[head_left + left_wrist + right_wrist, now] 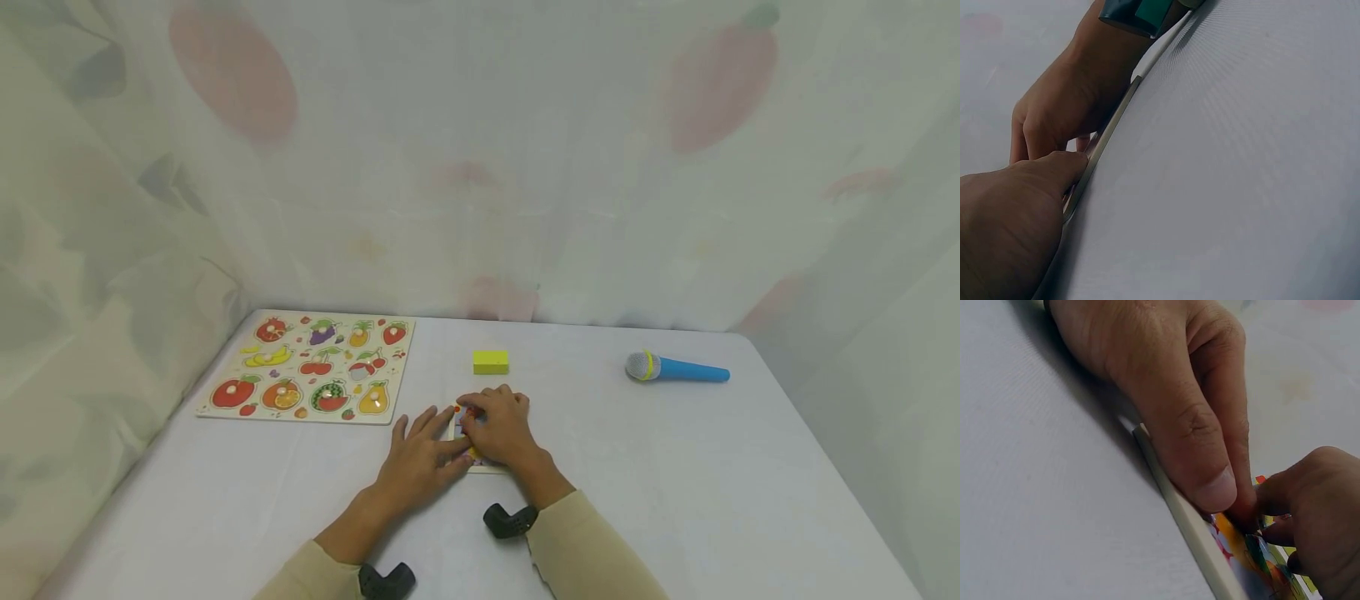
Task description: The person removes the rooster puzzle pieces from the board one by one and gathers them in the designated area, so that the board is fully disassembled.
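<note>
Head view gives us both hands meeting over a small picture board that lies on the white tabletop, in front of the person. Our left hand has its fingers spread apart and fairly straight, resting at the board's left side; we judge that this steadies it against sliding. Our right hand bends its fingers down onto the printed face, thumb near the edge, as if for fine work. Its fingertips are partly hidden, so we cannot tell whether they pinch a piece or only press.

Right wrist view shows us the board's pale rim beneath the thumb, with the left fingers just beside the right ones. Beyond the hands sits a yellow block; a fruit board lies to the left and a toy microphone to the right, both well apart, probably so that the middle serves as working space.
</note>
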`<action>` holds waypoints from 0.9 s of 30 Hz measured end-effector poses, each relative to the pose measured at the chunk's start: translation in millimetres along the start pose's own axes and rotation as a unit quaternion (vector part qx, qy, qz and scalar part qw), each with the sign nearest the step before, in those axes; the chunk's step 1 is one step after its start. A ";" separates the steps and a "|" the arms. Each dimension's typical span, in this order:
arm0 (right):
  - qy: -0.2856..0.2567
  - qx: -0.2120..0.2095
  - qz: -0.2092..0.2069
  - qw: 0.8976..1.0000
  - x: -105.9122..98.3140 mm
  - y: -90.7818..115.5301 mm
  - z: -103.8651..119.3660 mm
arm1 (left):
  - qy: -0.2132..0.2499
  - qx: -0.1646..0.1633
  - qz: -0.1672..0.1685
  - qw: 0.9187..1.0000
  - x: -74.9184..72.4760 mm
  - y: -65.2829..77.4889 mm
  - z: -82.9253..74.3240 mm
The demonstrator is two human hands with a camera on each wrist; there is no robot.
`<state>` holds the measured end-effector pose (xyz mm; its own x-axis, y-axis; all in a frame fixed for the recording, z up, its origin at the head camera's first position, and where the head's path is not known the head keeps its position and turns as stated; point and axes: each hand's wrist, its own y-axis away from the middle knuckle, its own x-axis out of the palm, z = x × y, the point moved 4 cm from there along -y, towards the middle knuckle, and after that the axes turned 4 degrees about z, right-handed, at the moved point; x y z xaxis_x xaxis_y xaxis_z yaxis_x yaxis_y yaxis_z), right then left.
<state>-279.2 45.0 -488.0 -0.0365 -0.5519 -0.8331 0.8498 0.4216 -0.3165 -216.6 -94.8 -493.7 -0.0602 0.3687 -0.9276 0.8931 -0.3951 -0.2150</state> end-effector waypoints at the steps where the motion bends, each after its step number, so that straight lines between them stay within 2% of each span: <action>1: -0.012 -0.001 -0.005 1.000 -0.3 -0.1 -0.5 | -0.001 0.001 -0.001 1.000 -0.1 0.0 0.1; 7: -0.084 -0.003 -0.039 0.996 -3.3 -0.9 -3.5 | -0.006 0.000 0.001 1.000 -0.5 0.0 0.1; 11: -0.129 0.020 -0.060 0.990 -7.3 -1.2 -6.2 | -0.007 0.001 0.000 1.000 -0.5 0.2 0.2; 15: -0.183 0.049 -0.069 0.980 -13.0 -1.1 -7.5 | -0.002 0.002 -0.001 1.000 -0.1 0.6 0.4; 20: -0.241 0.089 -0.051 0.965 -17.6 -0.5 -8.3 | 0.001 0.001 -0.001 1.000 0.6 0.8 0.2; 23: -0.277 0.122 -0.042 0.952 -18.5 0.2 -10.7 | 0.000 0.001 0.001 1.000 0.9 0.9 0.0; 27: -0.295 0.135 -0.047 0.945 -21.7 0.4 -14.4 | 0.004 -0.002 0.005 1.000 1.7 1.5 0.0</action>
<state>-285.7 67.6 -476.6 0.1135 -0.9163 -0.3841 0.9637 0.1956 -0.1819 -215.4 -94.7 -495.5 -0.0480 0.3715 -0.9272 0.8956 -0.3951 -0.2047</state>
